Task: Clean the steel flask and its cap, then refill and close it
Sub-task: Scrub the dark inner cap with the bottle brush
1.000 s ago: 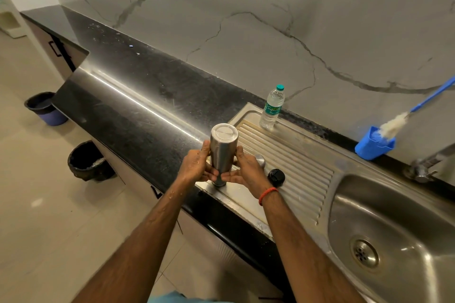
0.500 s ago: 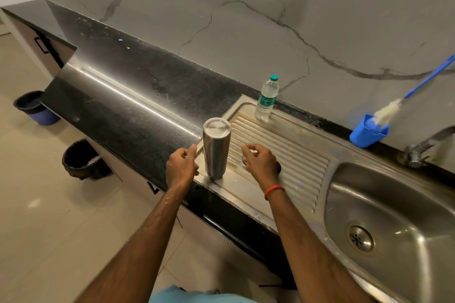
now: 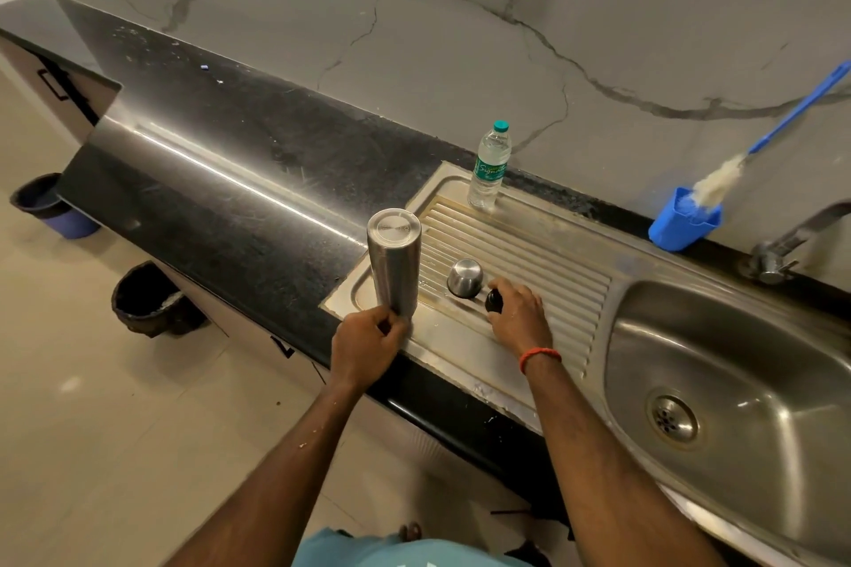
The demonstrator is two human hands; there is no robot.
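Steel meets steel where the flask [image 3: 394, 262] stands upright on the left corner of the drainboard [image 3: 529, 253]. The flat ringed disc on top looks like its base, so we judge it is set mouth down to drain.

Our left hand [image 3: 366, 343] curls round its foot, fingers and thumb gripping the lowest part of the wall. We take this to be steadying a tall, narrow cylinder that would tip easily on the ribs.

Our right hand [image 3: 518, 313] reaches onto the ribbed part, its fingers bent over a small black stopper [image 3: 493, 300] and pinching it. Just beside it, touching or nearly so, sits the domed cap [image 3: 465, 277], rounded side up and polished bright, probably draining too.

The flask's wall is brushed and dull, smooth enough to slip when wet. The drainboard's ribs run towards the basin [image 3: 737, 382], which carries run-off away.

A clear plastic bottle [image 3: 490, 166] with a green lid stands at the back edge, likely kept for the refill. Further right, a blue cup [image 3: 681, 226] holds a pale bristled brush [image 3: 718, 182], near the tap [image 3: 783, 253]. A dark speckled counter [image 3: 230, 198] runs off to the left.
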